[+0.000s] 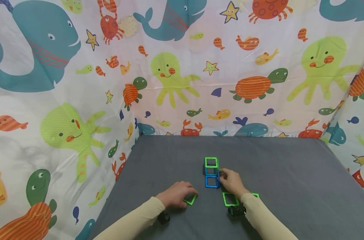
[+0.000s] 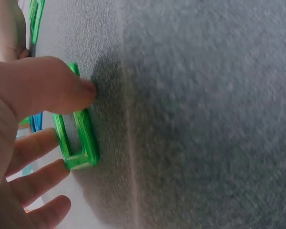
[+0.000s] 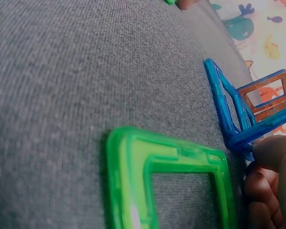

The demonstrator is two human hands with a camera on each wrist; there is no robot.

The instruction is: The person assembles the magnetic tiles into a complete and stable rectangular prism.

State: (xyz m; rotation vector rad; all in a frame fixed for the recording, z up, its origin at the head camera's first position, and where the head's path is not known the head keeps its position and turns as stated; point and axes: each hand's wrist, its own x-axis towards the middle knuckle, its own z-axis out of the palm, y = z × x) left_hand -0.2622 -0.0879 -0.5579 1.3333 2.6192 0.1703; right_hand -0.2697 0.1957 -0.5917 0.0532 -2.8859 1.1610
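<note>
The left hand (image 1: pixel 176 195) pinches a green square magnetic tile (image 2: pixel 88 136) just above the grey cloth, with the thumb across its frame and fingertips on the far side. Ahead, between the two hands, stands a small structure of see-through magnetic tiles, with blue square tiles (image 1: pixel 212 176) at the front and a green tile (image 1: pixel 211 158) at the far end. An orange tile (image 3: pixel 245 98) shows within it in the right wrist view. The right hand (image 1: pixel 232 182) holds the structure's right side by a blue edge, fingers curled; its fingertips are partly hidden.
A loose green square tile (image 3: pixel 117 162) lies flat on the grey cloth (image 1: pixel 170 150) near the right wrist. Another green tile (image 1: pixel 255 195) is partly covered by the right forearm. Sea-animal print curtains (image 1: pixel 176 120) enclose the back and sides.
</note>
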